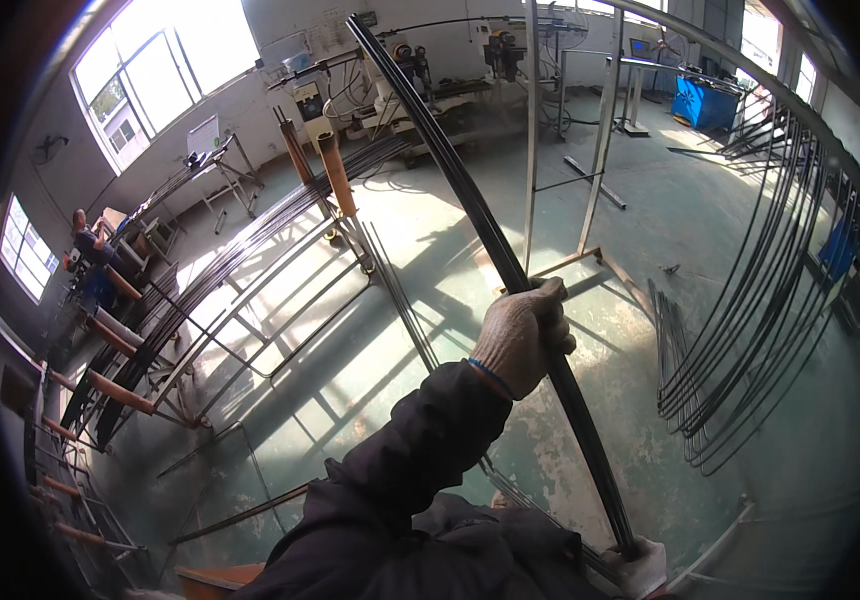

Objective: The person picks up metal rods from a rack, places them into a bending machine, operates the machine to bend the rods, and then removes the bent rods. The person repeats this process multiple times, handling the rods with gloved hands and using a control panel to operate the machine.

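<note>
A bundle of long, dark metal rods (pixel 462 187) slants across the view, its far end up toward the back wall and its near end low by my body. My left hand (pixel 522 338), in a pale knit glove, is closed around the bundle near its middle. At the near end my right hand (pixel 640 570), gloved in white, is wrapped round the rods; the lower edge cuts off part of it. The dark left sleeve hides some of the floor.
A metal rack (pixel 240 262) with orange-brown posts carries long rods on the left. Bent rods (pixel 750 330) hang from a frame on the right. Machines (pixel 405 85) stand along the back wall, and a blue box-shaped unit (pixel 705 102) at far right. Another person (pixel 92 238) is at far left.
</note>
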A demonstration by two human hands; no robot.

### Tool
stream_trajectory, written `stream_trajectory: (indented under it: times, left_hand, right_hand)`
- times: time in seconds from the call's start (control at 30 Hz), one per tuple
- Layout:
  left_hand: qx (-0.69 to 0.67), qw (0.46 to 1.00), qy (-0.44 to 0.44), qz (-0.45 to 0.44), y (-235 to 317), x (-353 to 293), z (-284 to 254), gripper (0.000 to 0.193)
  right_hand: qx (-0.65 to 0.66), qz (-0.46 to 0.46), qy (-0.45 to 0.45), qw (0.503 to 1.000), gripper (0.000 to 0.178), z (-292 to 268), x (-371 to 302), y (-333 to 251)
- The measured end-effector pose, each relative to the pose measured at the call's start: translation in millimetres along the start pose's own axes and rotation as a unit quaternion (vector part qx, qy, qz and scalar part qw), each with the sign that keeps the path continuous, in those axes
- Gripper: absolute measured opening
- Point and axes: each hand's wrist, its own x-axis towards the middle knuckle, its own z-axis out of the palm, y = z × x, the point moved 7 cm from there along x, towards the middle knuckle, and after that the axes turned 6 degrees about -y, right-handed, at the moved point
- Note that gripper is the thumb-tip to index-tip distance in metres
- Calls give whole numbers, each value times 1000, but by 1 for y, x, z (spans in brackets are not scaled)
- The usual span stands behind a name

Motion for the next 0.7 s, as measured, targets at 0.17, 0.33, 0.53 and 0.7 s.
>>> stream_trajectory:
  times: [0.17,0.33,0.53,0.7]
  left_hand:
    - [-15,1000,-4,26,103,110,-85,22]
    - [-25,999,17,34,200,227,-183,20]
    - [-27,1000,10,-6,331,370,-231,23]
    - [-41,999,-22,-7,424,505,-277,12]
  right_hand:
    - [-53,-37,31,997,14,58,128,-110]
    - [-178,-27,115,977,24,140,261,-246]
    - [-176,-32,149,973,27,213,388,-427]
    - [-142,-37,101,984,28,246,511,-539]
